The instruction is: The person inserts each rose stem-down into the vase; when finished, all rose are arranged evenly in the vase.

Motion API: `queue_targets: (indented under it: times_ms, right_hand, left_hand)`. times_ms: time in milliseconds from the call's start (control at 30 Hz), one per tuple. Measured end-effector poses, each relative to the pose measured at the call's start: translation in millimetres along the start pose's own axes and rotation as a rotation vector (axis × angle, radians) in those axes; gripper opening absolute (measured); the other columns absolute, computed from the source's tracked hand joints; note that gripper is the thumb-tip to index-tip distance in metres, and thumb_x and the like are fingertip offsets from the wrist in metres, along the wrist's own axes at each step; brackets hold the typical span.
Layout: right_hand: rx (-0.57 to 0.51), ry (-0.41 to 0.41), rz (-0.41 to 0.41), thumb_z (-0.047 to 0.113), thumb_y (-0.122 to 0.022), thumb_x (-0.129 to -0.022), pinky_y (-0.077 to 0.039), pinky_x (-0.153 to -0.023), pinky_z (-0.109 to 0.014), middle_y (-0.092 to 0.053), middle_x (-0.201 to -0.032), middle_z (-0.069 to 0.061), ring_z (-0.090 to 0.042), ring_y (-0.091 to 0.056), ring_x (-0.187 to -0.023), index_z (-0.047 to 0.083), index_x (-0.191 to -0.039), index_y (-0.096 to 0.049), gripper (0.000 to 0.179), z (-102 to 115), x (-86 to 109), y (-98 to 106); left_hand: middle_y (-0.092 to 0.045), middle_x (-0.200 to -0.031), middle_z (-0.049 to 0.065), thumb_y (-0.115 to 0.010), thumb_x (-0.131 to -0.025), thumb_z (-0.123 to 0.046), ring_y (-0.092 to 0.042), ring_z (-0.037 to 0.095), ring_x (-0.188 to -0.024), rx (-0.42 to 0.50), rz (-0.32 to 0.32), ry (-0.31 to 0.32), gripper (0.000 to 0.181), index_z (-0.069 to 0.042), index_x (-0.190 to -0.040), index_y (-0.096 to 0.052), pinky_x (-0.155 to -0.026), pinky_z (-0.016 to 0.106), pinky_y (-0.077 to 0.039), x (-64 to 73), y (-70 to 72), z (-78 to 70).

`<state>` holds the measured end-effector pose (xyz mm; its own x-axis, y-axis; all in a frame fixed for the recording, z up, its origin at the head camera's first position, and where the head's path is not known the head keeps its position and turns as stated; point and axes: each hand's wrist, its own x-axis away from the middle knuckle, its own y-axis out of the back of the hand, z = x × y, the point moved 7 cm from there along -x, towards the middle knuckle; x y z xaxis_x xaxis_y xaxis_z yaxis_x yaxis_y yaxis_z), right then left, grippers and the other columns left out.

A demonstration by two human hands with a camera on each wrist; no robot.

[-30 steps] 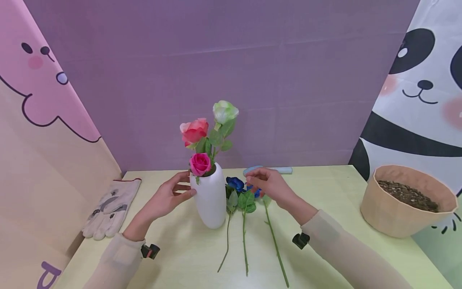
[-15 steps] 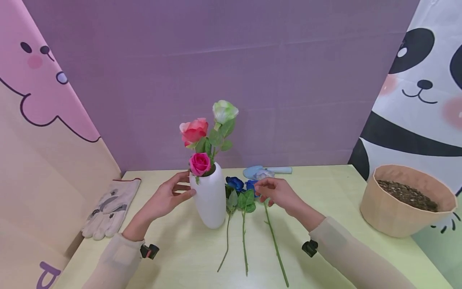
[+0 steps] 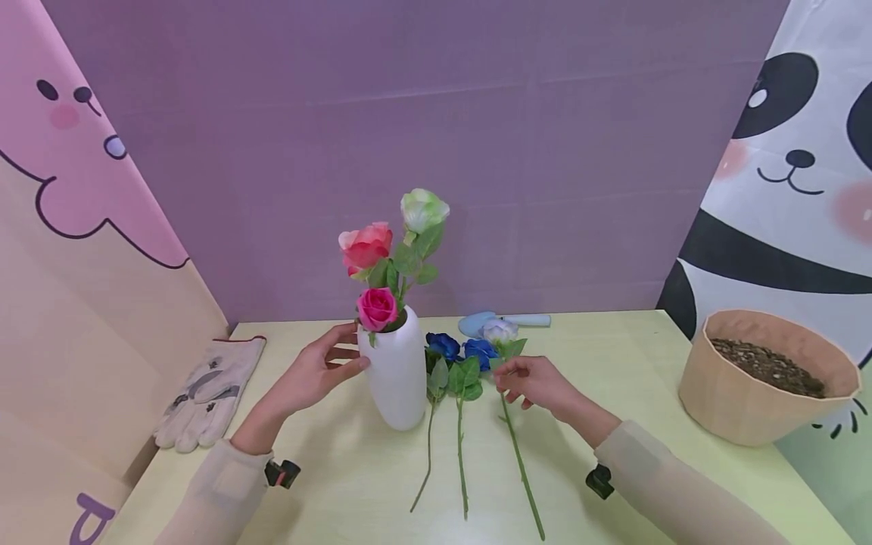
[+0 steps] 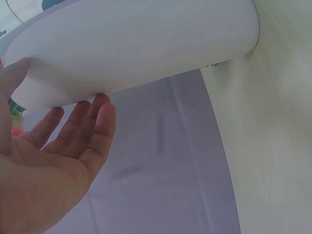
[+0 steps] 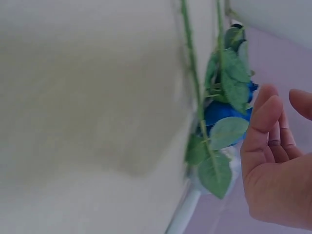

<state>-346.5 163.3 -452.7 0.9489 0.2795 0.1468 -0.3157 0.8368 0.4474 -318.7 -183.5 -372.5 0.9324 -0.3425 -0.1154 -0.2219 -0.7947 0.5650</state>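
A white vase (image 3: 398, 378) stands on the table, holding a coral rose (image 3: 366, 246), a magenta rose (image 3: 378, 309) and a pale green-white rose (image 3: 424, 210). My left hand (image 3: 320, 371) holds the vase near its top, thumb (image 4: 17, 75) on one side and fingers curved against the other. To the right of the vase lie two blue roses (image 3: 443, 346) and a pale white-lilac rose (image 3: 499, 330), stems toward me. My right hand (image 3: 534, 382) hovers over the upper stem (image 3: 521, 462) of the white-lilac rose, fingers loosely bent, with a gap between thumb and fingers in the right wrist view.
A light blue trowel (image 3: 531, 320) lies behind the roses, near the table's back edge. Work gloves (image 3: 211, 393) rest at the left edge. A tan pot (image 3: 742, 401) of dark soil stands at the right. A purple cloth (image 3: 436, 113) hangs behind the table.
My right hand has drawn back from the flower head toward me and to the right, leaving the white-lilac rose and its leaves in sight. The left hand and vase stay put.
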Motion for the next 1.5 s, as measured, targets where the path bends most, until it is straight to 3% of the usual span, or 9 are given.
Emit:
queue_targets:
  times_ms: [233,500,1033,1233,1500]
  right_hand:
    - [0.058,-0.064,0.015,0.022,-0.064,-0.097,-0.054,-0.059,-0.033,-0.073,-0.098,-0.011,-0.022,-0.07,-0.08,0.003,-0.112,-0.068,0.024,-25,-0.4,-2]
    - [0.108,-0.101,-0.02,0.017,-0.068,-0.093,-0.054,-0.056,-0.031,-0.073,-0.079,-0.004,-0.015,-0.067,-0.069,0.006,-0.097,-0.071,0.012,-45,-1.3,-7]
    - [0.134,-0.136,-0.043,0.017,-0.076,-0.086,-0.058,-0.055,-0.03,-0.07,-0.066,-0.005,-0.014,-0.065,-0.057,0.004,-0.084,-0.072,0.014,-50,-1.8,-16]
    - [0.129,-0.162,-0.058,0.011,-0.074,-0.086,-0.059,-0.056,-0.031,-0.07,-0.068,-0.007,-0.015,-0.066,-0.059,0.002,-0.086,-0.071,0.01,-51,-3.1,-15]
    - [0.063,-0.147,-0.028,0.007,-0.069,-0.089,-0.061,-0.06,-0.034,-0.071,-0.077,-0.01,-0.017,-0.069,-0.066,-0.004,-0.099,-0.07,0.016,-48,-2.4,-15]
  left_hand:
    - [-0.053,-0.142,0.009,-0.07,-0.092,-0.043,-0.059,0.033,-0.127,0.003,0.001,0.01,0.068,-0.023,-0.15,-0.039,-0.095,0.043,-0.058,-0.9,1.0,1.2]
    - [-0.052,-0.143,0.011,-0.07,-0.093,-0.04,-0.059,0.034,-0.127,0.01,0.004,-0.003,0.068,-0.021,-0.151,-0.039,-0.096,0.044,-0.058,-0.1,0.0,0.3]
    - [-0.051,-0.143,0.009,-0.07,-0.092,-0.042,-0.058,0.034,-0.128,0.02,0.007,0.011,0.07,-0.022,-0.151,-0.038,-0.096,0.044,-0.057,-0.7,0.7,0.4]
    - [-0.052,-0.143,0.009,-0.07,-0.093,-0.041,-0.058,0.034,-0.127,0.02,0.006,0.013,0.069,-0.023,-0.151,-0.039,-0.096,0.044,-0.057,-0.7,0.4,0.6]
    - [-0.052,-0.143,0.009,-0.07,-0.093,-0.041,-0.058,0.033,-0.127,0.021,0.005,0.013,0.069,-0.022,-0.151,-0.038,-0.096,0.043,-0.057,-0.3,0.1,0.4]
